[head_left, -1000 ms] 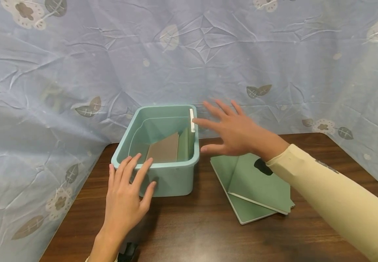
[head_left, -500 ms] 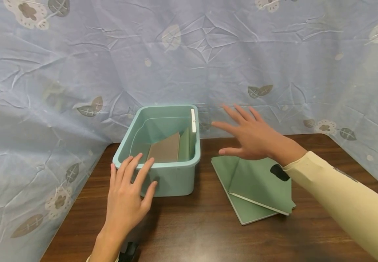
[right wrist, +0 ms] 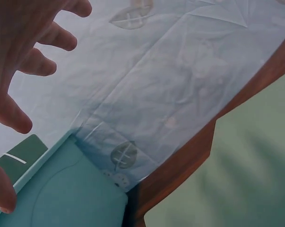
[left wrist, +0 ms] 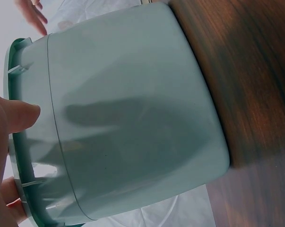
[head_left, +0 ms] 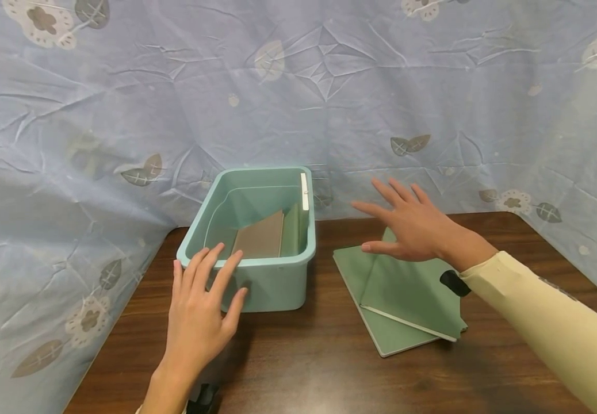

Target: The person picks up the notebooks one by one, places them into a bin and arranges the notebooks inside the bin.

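Observation:
My left hand (head_left: 200,310) rests on the near-left rim of a light teal plastic bin (head_left: 272,287), fingers extended over the edge. In the left wrist view, the thumb (left wrist: 21,116) lies by the bin's rim on the outer side. A brown notebook (head_left: 259,236) leans inside the bin, beside green notebooks (head_left: 291,230) standing along the right wall. My right hand (head_left: 414,230) hovers palm down with spread fingers, holding nothing. Below it, green notebooks (head_left: 407,299) lie overlapping at an angle on the table, partly hidden by the hand and sleeve.
The brown wood-grain table (head_left: 298,368) runs back to a blue floral curtain (head_left: 329,103), which also hangs at both sides. A white strip (head_left: 305,191) shows at the bin's right inner wall. A dark wrist strap (head_left: 455,283) is on the right wrist.
My right hand has moved right and back from the bin's right rim to above the green notebooks, fingers still spread. The left hand and the bin stay in place.

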A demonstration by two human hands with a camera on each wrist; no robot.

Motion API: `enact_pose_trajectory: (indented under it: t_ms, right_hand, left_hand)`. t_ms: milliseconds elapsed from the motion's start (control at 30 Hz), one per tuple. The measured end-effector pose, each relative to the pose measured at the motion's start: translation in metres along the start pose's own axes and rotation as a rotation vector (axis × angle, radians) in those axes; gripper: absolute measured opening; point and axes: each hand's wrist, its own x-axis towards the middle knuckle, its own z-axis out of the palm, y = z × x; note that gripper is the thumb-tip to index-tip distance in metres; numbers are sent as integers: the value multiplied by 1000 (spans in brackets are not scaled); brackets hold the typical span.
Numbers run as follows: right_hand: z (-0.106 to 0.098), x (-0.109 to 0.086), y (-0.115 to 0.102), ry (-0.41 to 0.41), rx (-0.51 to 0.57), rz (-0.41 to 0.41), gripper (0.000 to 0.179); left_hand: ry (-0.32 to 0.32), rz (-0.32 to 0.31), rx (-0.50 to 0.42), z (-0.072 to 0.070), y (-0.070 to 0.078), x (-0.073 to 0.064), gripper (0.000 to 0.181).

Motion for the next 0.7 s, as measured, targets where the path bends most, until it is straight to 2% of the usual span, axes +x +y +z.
enact_pose_trajectory:
  t_ms: [400, 700]
  right_hand:
    - [22, -6, -2, -33, 57, 34, 81]
    - [40, -11, -7, -87, 150, 63, 81]
  left_hand:
    - [16, 5, -7, 1, 0, 0, 60]
    - [15, 5, -9, 0, -1, 0, 60]
